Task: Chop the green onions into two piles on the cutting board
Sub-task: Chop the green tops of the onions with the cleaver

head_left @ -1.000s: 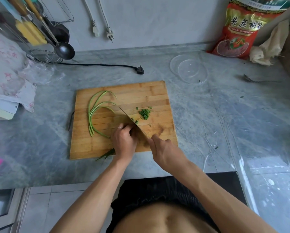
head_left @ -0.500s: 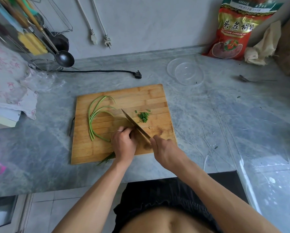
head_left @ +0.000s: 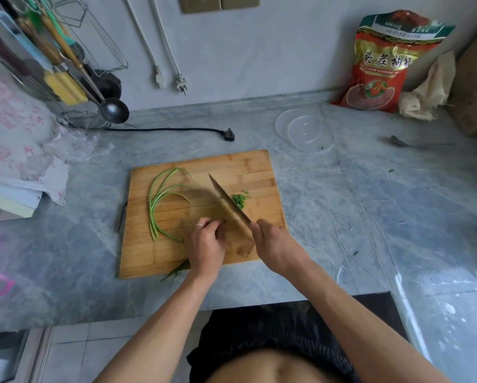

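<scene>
Board [head_left: 160, 252] on counter [head_left: 328, 222]. Right hand [head_left: 276, 244] gripping knife [head_left: 229, 208], blade angled across board. Left hand [head_left: 205, 243] curled, pinning onions [head_left: 160, 200] at blade's left side. Uncut stalks curving left; small chopped pile [head_left: 240, 200] just right of blade.

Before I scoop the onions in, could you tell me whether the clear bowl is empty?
Nearly empty: the clear bowl shows only a tiny green fleck.
</scene>
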`<state>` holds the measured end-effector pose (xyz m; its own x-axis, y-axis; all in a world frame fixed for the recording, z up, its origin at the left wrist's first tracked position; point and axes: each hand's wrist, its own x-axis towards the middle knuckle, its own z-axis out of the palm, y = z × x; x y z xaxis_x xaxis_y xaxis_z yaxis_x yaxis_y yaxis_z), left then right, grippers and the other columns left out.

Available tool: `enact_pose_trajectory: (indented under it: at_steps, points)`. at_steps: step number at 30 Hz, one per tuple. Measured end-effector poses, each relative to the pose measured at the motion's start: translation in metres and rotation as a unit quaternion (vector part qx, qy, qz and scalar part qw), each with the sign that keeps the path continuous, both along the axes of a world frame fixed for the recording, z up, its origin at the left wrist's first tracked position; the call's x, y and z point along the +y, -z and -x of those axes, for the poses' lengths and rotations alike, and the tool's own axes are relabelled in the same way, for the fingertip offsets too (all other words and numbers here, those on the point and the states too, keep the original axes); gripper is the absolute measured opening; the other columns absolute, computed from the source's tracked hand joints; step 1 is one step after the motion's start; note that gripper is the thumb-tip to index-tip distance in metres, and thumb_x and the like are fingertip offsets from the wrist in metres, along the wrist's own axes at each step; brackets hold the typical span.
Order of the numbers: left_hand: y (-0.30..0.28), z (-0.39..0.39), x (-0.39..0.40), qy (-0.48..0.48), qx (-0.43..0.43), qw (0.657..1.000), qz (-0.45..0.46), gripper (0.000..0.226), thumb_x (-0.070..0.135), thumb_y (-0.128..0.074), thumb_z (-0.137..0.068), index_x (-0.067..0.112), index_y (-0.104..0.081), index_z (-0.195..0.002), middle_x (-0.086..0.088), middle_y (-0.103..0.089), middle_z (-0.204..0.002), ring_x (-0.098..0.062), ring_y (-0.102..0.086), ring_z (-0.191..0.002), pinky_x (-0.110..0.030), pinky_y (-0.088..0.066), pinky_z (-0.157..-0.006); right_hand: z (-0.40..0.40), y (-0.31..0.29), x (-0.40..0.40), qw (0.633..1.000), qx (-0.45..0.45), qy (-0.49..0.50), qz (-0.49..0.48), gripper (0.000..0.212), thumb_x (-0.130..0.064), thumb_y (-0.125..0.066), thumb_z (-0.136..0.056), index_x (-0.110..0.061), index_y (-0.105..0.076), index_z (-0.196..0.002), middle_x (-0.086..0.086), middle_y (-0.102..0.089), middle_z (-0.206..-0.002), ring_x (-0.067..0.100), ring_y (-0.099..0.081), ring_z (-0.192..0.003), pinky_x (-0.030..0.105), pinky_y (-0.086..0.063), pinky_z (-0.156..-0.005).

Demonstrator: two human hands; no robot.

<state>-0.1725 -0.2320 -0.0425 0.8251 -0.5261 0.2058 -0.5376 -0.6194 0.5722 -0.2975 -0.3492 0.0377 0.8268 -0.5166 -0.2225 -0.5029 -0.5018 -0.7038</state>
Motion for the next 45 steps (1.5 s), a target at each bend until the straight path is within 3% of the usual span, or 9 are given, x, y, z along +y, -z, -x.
enact_pose_trajectory:
  at_steps: [5,9,11,17,26,31,37,41,45]
  points:
    - [-0.003,-0.003,0.001,0.019,0.001,1.0,0.001,0.02,-0.001,-0.073,-0.079,0.006,-0.078,-0.096,-0.009,-0.068,-0.091,-0.031,-0.065,-0.075,-0.034,-0.052,-0.066,0.012,-0.004,0.002,1.0,-0.016,-0.01,-0.001,0.04,-0.03,-0.037,-0.104,-0.019,-0.037,-0.065,-0.004,-0.036,-0.054,0.026,-0.038,-0.056,0.039,-0.033,-0.057]
    - [0.0,-0.007,0.002,0.01,0.008,1.0,0.025,0.022,-0.006,-0.069,-0.078,0.006,-0.078,-0.095,-0.01,-0.07,-0.087,-0.029,-0.066,-0.075,-0.031,-0.05,-0.065,0.019,-0.002,-0.001,1.0,-0.016,0.0,-0.02,0.042,-0.042,-0.037,-0.102,-0.026,-0.048,-0.064,-0.008,-0.041,-0.052,0.01,-0.041,-0.051,0.025,-0.032,-0.051]
    - [-0.001,-0.007,0.0,0.007,0.011,0.999,0.043,0.017,-0.004,-0.07,-0.08,0.006,-0.077,-0.093,-0.009,-0.072,-0.084,-0.027,-0.067,-0.074,-0.029,-0.049,-0.065,0.021,-0.002,-0.004,0.999,-0.025,0.01,-0.036,0.044,-0.041,-0.038,-0.102,-0.029,-0.041,-0.06,-0.008,-0.039,-0.051,0.01,-0.038,-0.048,0.02,-0.027,-0.048]
    - [-0.003,-0.014,-0.011,0.034,0.022,0.998,0.041,0.011,-0.002,-0.071,-0.083,0.005,-0.077,-0.088,-0.01,-0.072,-0.082,-0.025,-0.067,-0.074,-0.017,-0.039,-0.066,0.027,-0.005,-0.002,0.998,-0.025,-0.007,-0.05,0.045,-0.04,-0.037,-0.102,-0.015,-0.046,-0.066,-0.003,-0.041,-0.054,0.014,-0.035,-0.05,0.024,-0.028,-0.048]
    - [0.006,-0.011,-0.01,-0.016,0.025,0.997,0.071,0.01,0.005,-0.07,-0.084,0.011,-0.078,-0.088,-0.004,-0.075,-0.08,-0.023,-0.069,-0.072,-0.036,-0.053,-0.061,0.029,-0.005,0.005,0.999,-0.016,-0.017,-0.038,0.047,-0.039,-0.038,-0.102,-0.015,-0.035,-0.061,0.003,-0.038,-0.052,0.019,-0.029,-0.048,0.032,-0.027,-0.048]
    - [0.006,-0.005,-0.01,-0.034,0.031,0.997,0.068,0.013,0.005,-0.07,-0.083,0.013,-0.078,-0.089,-0.005,-0.073,-0.08,-0.024,-0.066,-0.072,-0.034,-0.051,-0.06,0.026,-0.004,0.004,0.999,-0.005,-0.031,-0.007,0.047,-0.036,-0.039,-0.102,-0.013,-0.036,-0.061,0.005,-0.038,-0.052,0.02,-0.028,-0.047,0.034,-0.026,-0.046]
    - [0.005,-0.005,-0.013,-0.046,0.042,0.996,0.067,0.012,0.006,-0.068,-0.083,0.013,-0.078,-0.083,-0.005,-0.071,-0.075,-0.022,-0.061,-0.066,-0.027,-0.042,-0.055,0.024,0.006,0.008,0.997,0.034,-0.043,0.055,0.042,-0.05,-0.03,-0.099,-0.028,-0.031,-0.063,0.003,-0.042,-0.057,0.022,-0.035,-0.046,0.027,-0.023,-0.044]
    - [0.01,-0.009,-0.012,-0.043,0.044,0.997,0.054,0.016,0.013,-0.063,-0.083,0.015,-0.079,-0.085,-0.004,-0.07,-0.075,-0.024,-0.06,-0.068,-0.036,-0.048,-0.057,0.024,0.007,0.006,0.997,0.035,-0.04,0.054,0.043,-0.053,-0.026,-0.098,-0.028,-0.031,-0.063,0.004,-0.042,-0.057,0.022,-0.034,-0.046,0.027,-0.024,-0.044]
    - [0.01,-0.009,-0.013,-0.046,0.039,0.997,0.047,0.013,0.012,-0.066,-0.083,0.014,-0.078,-0.082,-0.006,-0.067,-0.071,-0.026,-0.058,-0.064,-0.034,-0.044,-0.053,0.024,0.003,0.01,0.995,0.053,-0.046,0.069,0.043,-0.052,-0.023,-0.099,-0.023,-0.041,-0.074,0.003,-0.043,-0.059,0.02,-0.035,-0.046,0.028,-0.026,-0.044]
